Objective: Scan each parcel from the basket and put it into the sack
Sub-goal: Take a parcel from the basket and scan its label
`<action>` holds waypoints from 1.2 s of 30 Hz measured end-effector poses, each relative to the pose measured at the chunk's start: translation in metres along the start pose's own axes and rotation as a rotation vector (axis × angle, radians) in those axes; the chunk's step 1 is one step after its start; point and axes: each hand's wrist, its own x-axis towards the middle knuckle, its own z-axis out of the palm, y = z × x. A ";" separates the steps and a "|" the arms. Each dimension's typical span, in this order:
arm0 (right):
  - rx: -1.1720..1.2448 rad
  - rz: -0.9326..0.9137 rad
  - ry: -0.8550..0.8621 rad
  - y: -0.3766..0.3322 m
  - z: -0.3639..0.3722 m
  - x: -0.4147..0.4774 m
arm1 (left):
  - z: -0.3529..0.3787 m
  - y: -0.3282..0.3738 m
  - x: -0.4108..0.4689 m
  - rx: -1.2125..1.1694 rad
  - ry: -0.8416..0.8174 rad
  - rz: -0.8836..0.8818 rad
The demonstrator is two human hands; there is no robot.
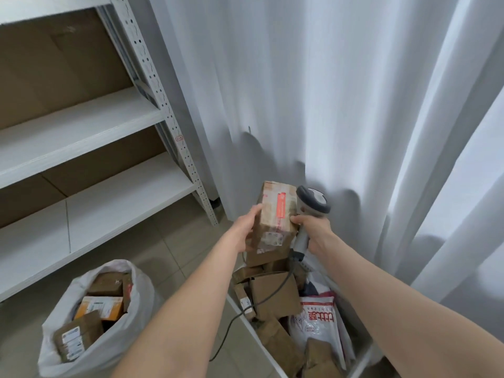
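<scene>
Parcel [275,216] is up in the air, over the far end of the basket [249,327], in front of the curtain [300,91]. It's a brown cardboard box, long side roughly upright and tilted a bit, with a red strip down the face towards you and a white label at the lower end.

Your left hand [245,227] grips its left side: thumb on the near face, fingers wrapped round behind (hidden by the box). Your right hand [313,230] is closed round the handle of the scanner [313,203], and one fingertip of that hand touches the parcel's right edge. The grey scanner head sits just beside the parcel's upper right corner; can't tell if they touch. Its dark cable [226,334] hangs down across the basket's contents, over the white rim and onto the tiled floor [169,257].

The basket sits below your right arm, piled with brown boxes in a loose heap, plus a white printed bag [316,320] with red characters lying on the right side.

The sack [109,347] stands on the floor at lower left, well apart from the basket. It's white, mouth open, with several boxes showing inside, one of them orange [101,306].

White metal shelving [81,115] fills the left side, with brown board behind the shelves.
</scene>
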 end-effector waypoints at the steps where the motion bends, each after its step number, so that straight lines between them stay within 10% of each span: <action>1: 0.004 -0.011 -0.009 0.000 0.003 -0.001 | 0.000 0.000 0.000 0.007 -0.043 -0.011; 36: -0.109 -0.120 -0.070 -0.014 0.020 -0.021 | -0.028 -0.012 0.019 -0.303 -0.065 0.181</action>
